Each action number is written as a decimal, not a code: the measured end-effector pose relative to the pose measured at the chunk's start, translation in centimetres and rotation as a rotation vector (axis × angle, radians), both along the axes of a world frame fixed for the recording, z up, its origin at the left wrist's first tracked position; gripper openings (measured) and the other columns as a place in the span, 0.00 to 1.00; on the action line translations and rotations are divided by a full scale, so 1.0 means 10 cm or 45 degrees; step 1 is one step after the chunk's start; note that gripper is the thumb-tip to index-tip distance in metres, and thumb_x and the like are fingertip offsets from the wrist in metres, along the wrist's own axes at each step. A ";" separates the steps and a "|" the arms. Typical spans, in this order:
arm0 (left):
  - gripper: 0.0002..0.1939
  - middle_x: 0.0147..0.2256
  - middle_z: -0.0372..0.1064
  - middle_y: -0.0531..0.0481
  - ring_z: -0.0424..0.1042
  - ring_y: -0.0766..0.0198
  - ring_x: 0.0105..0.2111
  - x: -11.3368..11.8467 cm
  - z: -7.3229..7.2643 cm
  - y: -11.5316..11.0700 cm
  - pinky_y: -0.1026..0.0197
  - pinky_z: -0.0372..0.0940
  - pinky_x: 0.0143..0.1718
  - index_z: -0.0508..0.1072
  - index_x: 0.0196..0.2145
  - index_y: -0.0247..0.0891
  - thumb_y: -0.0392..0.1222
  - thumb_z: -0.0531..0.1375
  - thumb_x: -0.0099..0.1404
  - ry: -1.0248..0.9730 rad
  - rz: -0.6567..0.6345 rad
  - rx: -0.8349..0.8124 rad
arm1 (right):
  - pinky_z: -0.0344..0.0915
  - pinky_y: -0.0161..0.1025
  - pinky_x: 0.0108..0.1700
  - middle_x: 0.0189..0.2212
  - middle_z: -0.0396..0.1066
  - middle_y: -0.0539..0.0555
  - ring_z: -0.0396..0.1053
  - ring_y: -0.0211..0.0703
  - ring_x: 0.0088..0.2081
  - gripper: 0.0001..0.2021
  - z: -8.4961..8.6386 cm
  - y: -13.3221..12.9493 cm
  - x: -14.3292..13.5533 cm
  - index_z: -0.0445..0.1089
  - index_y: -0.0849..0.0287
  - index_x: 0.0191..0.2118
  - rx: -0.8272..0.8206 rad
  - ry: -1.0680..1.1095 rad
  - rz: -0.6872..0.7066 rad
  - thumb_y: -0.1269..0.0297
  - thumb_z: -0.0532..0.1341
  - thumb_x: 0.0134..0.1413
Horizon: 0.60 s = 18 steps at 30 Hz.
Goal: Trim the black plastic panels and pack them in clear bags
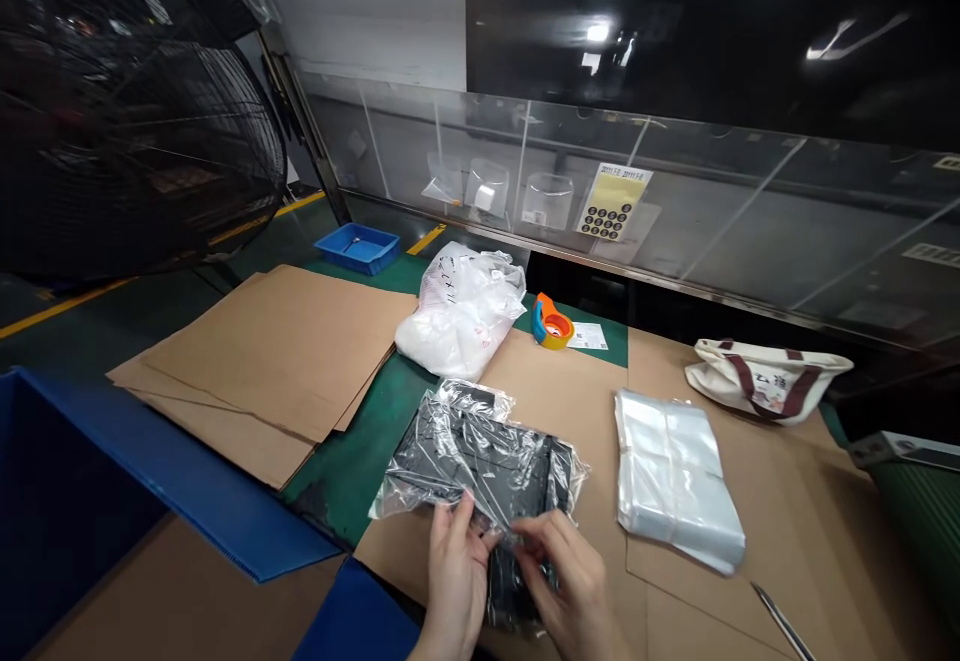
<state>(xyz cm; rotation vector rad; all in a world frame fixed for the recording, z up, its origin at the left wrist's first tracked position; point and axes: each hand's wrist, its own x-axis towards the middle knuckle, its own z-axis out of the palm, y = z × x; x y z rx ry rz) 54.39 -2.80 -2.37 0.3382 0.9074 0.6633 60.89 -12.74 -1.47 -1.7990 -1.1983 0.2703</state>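
Note:
In the head view, several black parts (499, 456) wrapped in clear plastic bags lie stacked at the middle of the table. My left hand (459, 566) is at their near edge, thumb and fingers closed on the film of a clear plastic bag (491, 516). Just to its right, my right hand (564, 571) pinches the same film between thumb and fingertips. Below and between the hands shows another dark bagged piece (510, 586), partly covered by them. The exact shape of the black parts is hard to make out through the glossy film.
Right of the hands lies a bundle of clear bags (675, 476), with a pointed metal tool (780, 621) nearer. Behind are a white plastic sack (469, 306), tape dispenser (553, 323) and canvas bag (772, 381). Cardboard sheets (277, 351) and a blue bin (165, 481) stand left.

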 end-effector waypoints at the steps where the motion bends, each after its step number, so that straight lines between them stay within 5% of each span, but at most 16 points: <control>1: 0.14 0.29 0.63 0.56 0.67 0.69 0.28 -0.03 -0.04 0.07 0.66 0.64 0.27 0.59 0.34 0.40 0.38 0.62 0.54 0.040 0.009 0.027 | 0.62 0.32 0.32 0.29 0.64 0.51 0.65 0.37 0.29 0.10 -0.01 0.00 -0.01 0.64 0.56 0.39 -0.013 0.049 0.005 0.75 0.52 0.52; 5: 0.15 0.26 0.60 0.59 0.64 0.70 0.25 -0.25 -0.24 0.51 0.67 0.63 0.27 0.61 0.35 0.42 0.43 0.62 0.53 0.261 0.019 0.220 | 0.59 0.31 0.28 0.26 0.64 0.50 0.62 0.36 0.26 0.05 -0.09 0.00 -0.05 0.66 0.57 0.31 -0.039 0.311 -0.094 0.71 0.54 0.51; 10: 0.23 0.32 0.67 0.50 0.69 0.60 0.33 -0.46 -0.50 1.23 0.62 0.63 0.32 0.63 0.44 0.40 0.52 0.60 0.53 0.508 -0.495 0.683 | 0.57 0.33 0.31 0.25 0.64 0.50 0.62 0.37 0.27 0.06 -0.22 -0.04 0.07 0.68 0.58 0.31 -0.199 0.542 -0.175 0.63 0.56 0.52; 14: 0.24 0.30 0.69 0.47 0.69 0.55 0.35 -0.27 -0.77 1.61 0.59 0.62 0.35 0.66 0.44 0.35 0.53 0.56 0.54 0.737 -0.748 1.101 | 0.55 0.33 0.30 0.23 0.65 0.48 0.60 0.37 0.27 0.09 -0.35 0.04 0.17 0.68 0.59 0.30 -0.240 0.887 -0.225 0.58 0.58 0.50; 18: 0.20 0.26 0.68 0.47 0.68 0.53 0.32 -0.02 -1.04 1.76 0.56 0.61 0.36 0.70 0.38 0.33 0.50 0.56 0.52 0.836 -0.846 1.199 | 0.60 0.34 0.35 0.29 0.71 0.50 0.67 0.40 0.33 0.11 -0.53 0.33 0.14 0.70 0.59 0.34 -0.234 1.119 -0.106 0.59 0.61 0.45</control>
